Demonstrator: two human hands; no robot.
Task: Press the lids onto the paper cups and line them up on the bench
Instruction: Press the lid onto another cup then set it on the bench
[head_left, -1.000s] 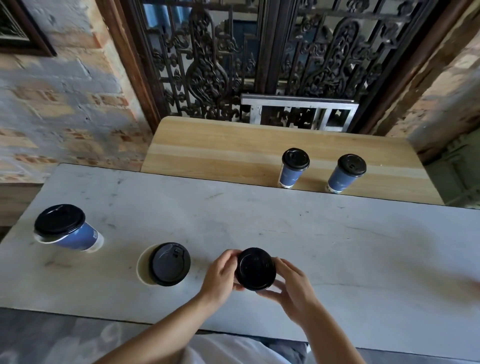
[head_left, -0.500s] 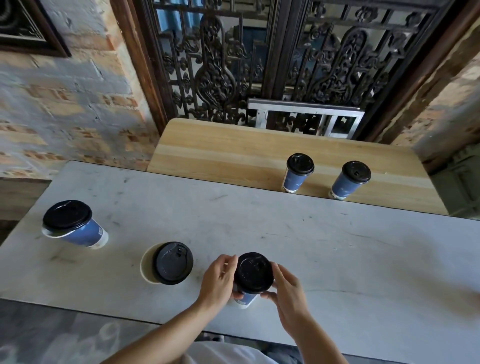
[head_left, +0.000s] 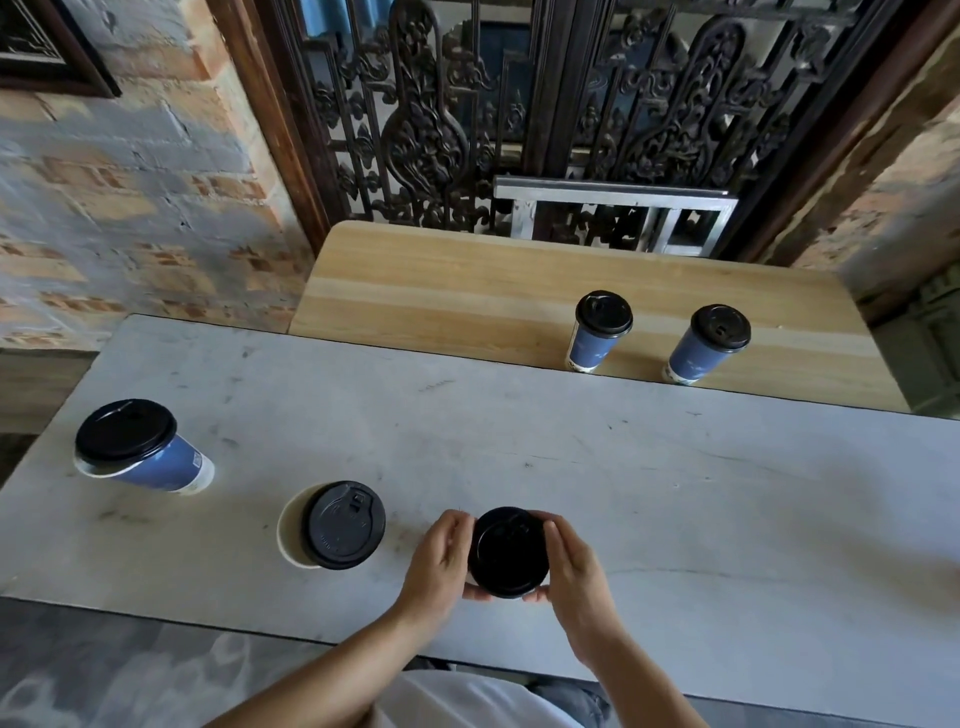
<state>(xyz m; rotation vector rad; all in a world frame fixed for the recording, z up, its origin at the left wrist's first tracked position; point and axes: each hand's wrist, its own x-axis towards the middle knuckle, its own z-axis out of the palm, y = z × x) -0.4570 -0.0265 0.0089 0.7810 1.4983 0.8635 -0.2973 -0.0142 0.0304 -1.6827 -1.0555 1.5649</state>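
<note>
Both hands curl round the round black plastic lid (head_left: 508, 552), gripping its rim over the grey stone desk (head_left: 727, 493). The left hand (head_left: 439, 564), right hand (head_left: 576, 569) and lid hide any cup beneath. Five black lids show. Two sit askew left of the left hand, on a white-rimmed open cup (head_left: 288, 530) and a tilted blue paper cup (head_left: 171, 465). Two capped blue cups (head_left: 592, 348) (head_left: 693, 358) stand beyond the hands on the pale wooden desk (head_left: 441, 296). Cup print is unreadable.

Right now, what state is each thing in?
Front lid: held, cup hidden beneath.
Left hand: curled round front lid.
Right hand: curled round front lid.
Middle cup: lid off-centre, unsealed.
Left cup: lid askew.
Left bench cup: lidded, upright.
Right bench cup: lidded, upright.
</note>
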